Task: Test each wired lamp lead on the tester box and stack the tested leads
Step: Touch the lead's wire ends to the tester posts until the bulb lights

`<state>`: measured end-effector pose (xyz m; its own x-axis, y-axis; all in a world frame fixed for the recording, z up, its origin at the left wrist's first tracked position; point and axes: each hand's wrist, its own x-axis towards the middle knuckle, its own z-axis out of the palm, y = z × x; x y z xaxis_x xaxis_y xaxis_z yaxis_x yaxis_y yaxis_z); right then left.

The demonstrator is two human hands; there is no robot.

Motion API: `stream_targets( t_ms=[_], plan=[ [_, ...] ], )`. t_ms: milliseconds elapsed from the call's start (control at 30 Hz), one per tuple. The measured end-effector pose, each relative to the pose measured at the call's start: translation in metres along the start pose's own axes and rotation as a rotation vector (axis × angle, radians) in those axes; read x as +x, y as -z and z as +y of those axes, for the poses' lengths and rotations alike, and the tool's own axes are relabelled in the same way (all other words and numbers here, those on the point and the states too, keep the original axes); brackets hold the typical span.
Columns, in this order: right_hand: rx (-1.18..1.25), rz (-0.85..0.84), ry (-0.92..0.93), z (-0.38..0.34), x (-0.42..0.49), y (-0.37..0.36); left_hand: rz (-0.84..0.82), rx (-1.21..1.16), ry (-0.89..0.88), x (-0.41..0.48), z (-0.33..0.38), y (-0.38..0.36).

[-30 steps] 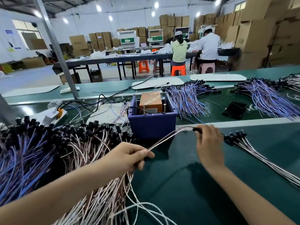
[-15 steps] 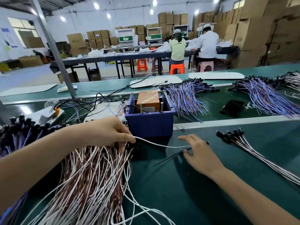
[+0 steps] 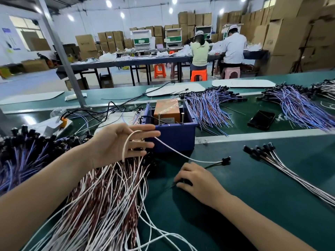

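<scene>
Green belt [image 3: 253, 196]: left hand [image 3: 119, 144] spread, lead [image 3: 225, 159] draped over fingers; right hand [image 3: 198, 181] knuckles-up, grasp hidden.

Black phone [image 3: 261, 120], orange stools [image 3: 198, 75], stacked cartons [image 3: 85, 43]

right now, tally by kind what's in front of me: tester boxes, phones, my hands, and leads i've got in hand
blue plastic tester box: 1
black flat phone: 1
bare hands: 2 (left hand, right hand)
white wired lead looped over the left fingers: 1
total: 5
</scene>
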<state>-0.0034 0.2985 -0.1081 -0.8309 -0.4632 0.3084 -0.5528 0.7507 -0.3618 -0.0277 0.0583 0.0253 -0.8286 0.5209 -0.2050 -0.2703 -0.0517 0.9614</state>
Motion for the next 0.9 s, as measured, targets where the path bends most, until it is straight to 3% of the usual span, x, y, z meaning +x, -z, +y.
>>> stream_targets(
  t_ms=[67, 167, 233, 300, 333, 433, 500, 567, 633, 700, 767, 900],
  plan=[
    [0.012, -0.046, -0.012, -0.002, 0.006, 0.0, 0.074, 0.016, -0.146, 0.003, -0.004, 0.0],
    [-0.158, -0.132, 0.029, -0.004, 0.009, -0.003, 0.195, 0.083, -0.287, 0.008, -0.005, 0.001],
    [-0.221, -0.139, 0.039, -0.007, 0.006, -0.007, 0.409, 0.502, -0.437, 0.01, -0.006, 0.003],
    [-0.035, -0.07, -0.023, -0.012, 0.002, -0.006, 0.674, 0.984, -0.596, 0.019, -0.01, 0.008],
    [0.111, -0.028, -0.062, -0.016, 0.001, -0.004, 0.76, 1.048, -0.619, 0.024, -0.011, 0.007],
    [0.469, 0.151, -0.108, -0.028, 0.001, 0.005, 0.807, 0.922, -0.692, 0.042, -0.017, -0.002],
    [0.643, 0.362, -0.149, -0.034, 0.009, 0.012, 0.819, 0.873, -0.793, 0.053, -0.024, -0.012],
    [0.729, 0.625, -0.285, -0.033, 0.02, 0.02, 0.821, 0.92, -0.83, 0.064, -0.035, -0.018],
    [0.691, 0.818, -0.434, -0.027, 0.029, 0.026, 0.843, 1.049, -0.753, 0.074, -0.05, -0.02],
    [0.624, 0.898, -0.484, -0.022, 0.034, 0.028, 0.882, 1.163, -0.677, 0.076, -0.064, -0.019],
    [0.559, 0.91, -0.463, -0.022, 0.04, 0.026, 0.871, 1.189, -0.745, 0.076, -0.074, -0.015],
    [0.567, 0.9, -0.45, -0.03, 0.057, 0.017, 0.825, 1.008, -0.849, 0.08, -0.084, -0.011]
  ],
)
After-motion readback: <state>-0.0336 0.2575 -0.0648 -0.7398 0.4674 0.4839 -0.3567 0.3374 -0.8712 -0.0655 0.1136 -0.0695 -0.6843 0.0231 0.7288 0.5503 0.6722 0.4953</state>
